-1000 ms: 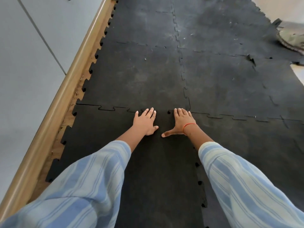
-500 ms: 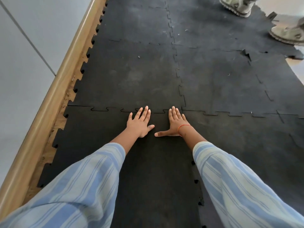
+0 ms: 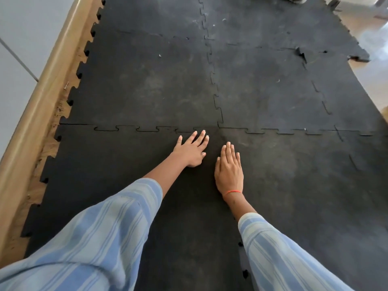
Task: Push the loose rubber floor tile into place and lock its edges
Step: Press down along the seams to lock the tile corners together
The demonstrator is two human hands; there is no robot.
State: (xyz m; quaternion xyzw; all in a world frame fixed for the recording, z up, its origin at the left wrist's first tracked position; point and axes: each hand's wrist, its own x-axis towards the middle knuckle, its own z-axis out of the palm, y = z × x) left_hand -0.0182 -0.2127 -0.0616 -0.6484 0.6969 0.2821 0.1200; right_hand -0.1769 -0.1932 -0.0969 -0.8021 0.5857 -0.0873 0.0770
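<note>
Both palms are pressed flat, fingers spread, nothing gripped: the left hand [image 3: 192, 151] at the toothed seam [image 3: 147, 129], the right hand [image 3: 230, 170] just below it. The loose tile [image 3: 109, 177] fills the lower centre of the frame. Uneven pressure could leave teeth riding up unlocked near the skirting [image 3: 39, 106].

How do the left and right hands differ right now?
The left hand reaches farther, fingertips at the toothed seam; the right hand lies nearer, short of it. The left hand's fingers are spread and angled right; the right hand's are together, pointing straight ahead. Only the right wrist wears a red thread. Both lie flat, palm down, on the same tile.
</note>
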